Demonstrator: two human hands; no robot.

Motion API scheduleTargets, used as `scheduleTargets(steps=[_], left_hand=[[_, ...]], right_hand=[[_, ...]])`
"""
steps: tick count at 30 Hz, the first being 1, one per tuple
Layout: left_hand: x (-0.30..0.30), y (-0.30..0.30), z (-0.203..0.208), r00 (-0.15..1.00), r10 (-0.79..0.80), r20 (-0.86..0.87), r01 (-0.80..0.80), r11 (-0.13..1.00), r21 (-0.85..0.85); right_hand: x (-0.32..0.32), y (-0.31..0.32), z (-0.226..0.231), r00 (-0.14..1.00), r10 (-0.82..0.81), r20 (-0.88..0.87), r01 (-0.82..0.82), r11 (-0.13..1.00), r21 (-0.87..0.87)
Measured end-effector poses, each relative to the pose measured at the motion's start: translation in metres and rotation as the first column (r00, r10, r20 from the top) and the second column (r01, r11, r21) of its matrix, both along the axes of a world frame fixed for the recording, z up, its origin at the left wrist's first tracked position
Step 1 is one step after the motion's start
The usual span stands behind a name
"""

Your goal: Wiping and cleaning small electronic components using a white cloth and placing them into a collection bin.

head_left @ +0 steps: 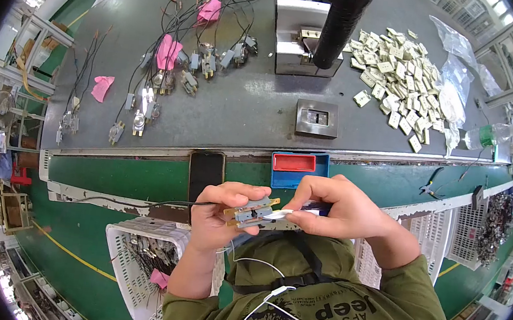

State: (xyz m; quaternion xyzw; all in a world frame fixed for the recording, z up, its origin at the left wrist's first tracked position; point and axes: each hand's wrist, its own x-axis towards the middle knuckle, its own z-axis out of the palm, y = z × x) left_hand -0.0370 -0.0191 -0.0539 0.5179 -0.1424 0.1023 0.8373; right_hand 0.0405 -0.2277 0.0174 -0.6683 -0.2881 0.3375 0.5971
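Note:
Close in front of my body, my left hand is closed around a grey electrical part with brass prongs. A black wire runs from that part off to the left. My right hand pinches a small flat white piece, whose tip meets the grey part's right side. Something dark blue shows by my right fingers, too covered to make out. Beneath my left hand lies a black phone. Just beyond my hands is a blue tray with a red tray in it.
Wired grey parts and pink scraps lie at the table's left. A metal press and a steel block stand mid-table. White pieces, a bottle and pliers are rightward. A white crate stands lower left.

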Motion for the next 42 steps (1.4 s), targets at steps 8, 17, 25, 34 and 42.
scheduleTargets(steps=[8,17,25,34,42], left_hand=[[0.0,0.0,-0.001,1.0,-0.009,-0.024,0.009,1.0,-0.011],[0.002,0.002,-0.003,0.999,-0.033,0.028,0.033,0.999,-0.01],[0.002,0.002,-0.004,0.999,-0.028,0.02,0.028,1.0,-0.008],[0.002,0.001,-0.002,1.0,-0.023,0.012,0.023,1.0,-0.012],[0.003,0.0,-0.002,0.999,-0.004,0.036,0.004,1.0,-0.002]], right_hand=[[0.002,0.001,0.001,0.998,0.038,0.045,-0.039,0.999,0.018],[0.003,0.001,-0.002,0.999,0.034,0.01,-0.034,0.999,0.039],[0.004,0.001,0.0,0.995,0.038,0.089,-0.042,0.998,0.037],[0.006,-0.001,0.007,0.998,0.058,0.024,-0.058,0.998,0.003],[0.004,0.0,0.002,0.999,0.015,-0.045,-0.014,1.0,0.028]])
